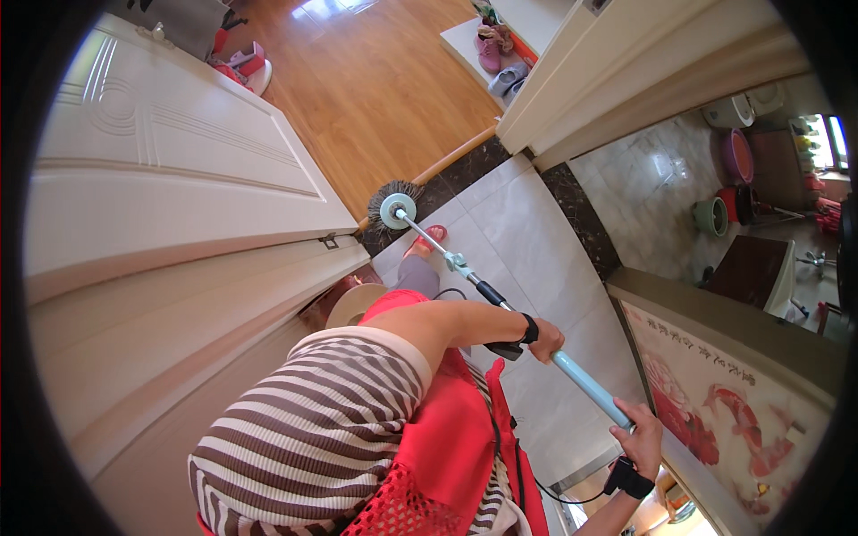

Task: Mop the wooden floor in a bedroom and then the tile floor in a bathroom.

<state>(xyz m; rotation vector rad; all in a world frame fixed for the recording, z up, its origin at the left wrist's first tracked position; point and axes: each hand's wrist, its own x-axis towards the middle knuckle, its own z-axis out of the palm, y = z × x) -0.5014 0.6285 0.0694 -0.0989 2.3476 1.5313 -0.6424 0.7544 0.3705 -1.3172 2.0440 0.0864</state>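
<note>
A long-handled mop (581, 384) stretches diagonally from my hands to the floor. My left hand (543, 340) wraps round the handle near its light-blue grip. At the handle's end, my right hand (640, 434) is closed on it too. The round light-blue mop head (396, 211) with its grey fringe rests by the dark stone threshold strip (458, 183), close to the white door's lower corner. My foot in a red slipper (432, 238) stands just beside the mop head. Black bands circle both my wrists, and a thin dark cable hangs near them.
An open white door (188, 134) stands on the left, with wood flooring (375, 80) past the threshold. Shoes (499, 58) sit on a white shelf beyond. To the right, a tiled bathroom holds a green bucket (710, 217) and a pink basin (738, 155). A fish picture (715, 402) covers the nearby wall panel.
</note>
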